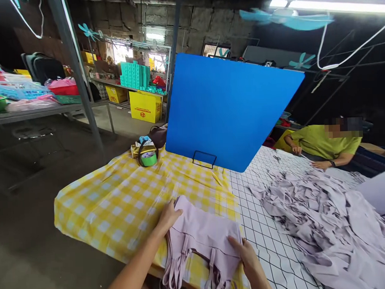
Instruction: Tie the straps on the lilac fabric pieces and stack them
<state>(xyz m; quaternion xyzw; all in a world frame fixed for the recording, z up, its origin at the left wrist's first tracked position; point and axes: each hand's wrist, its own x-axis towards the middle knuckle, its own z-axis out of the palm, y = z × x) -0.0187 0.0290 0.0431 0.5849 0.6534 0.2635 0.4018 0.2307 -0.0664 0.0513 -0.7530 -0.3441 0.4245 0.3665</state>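
A folded pale pink garment (203, 234) with straps hanging off the near table edge lies on the yellow checked cloth (118, 197). My left hand (169, 217) rests on its left top corner, fingers curled over the edge. My right hand (245, 250) presses flat on its right lower side, thumb on top of the fabric.
A heap of pale pink garments (315, 212) covers the white grid cloth (265, 243) to the right. A blue board (229, 109) stands upright behind. A green tape roll (148, 158) and small items sit at the far left corner. A person in a green shirt (321, 142) works at the far right.
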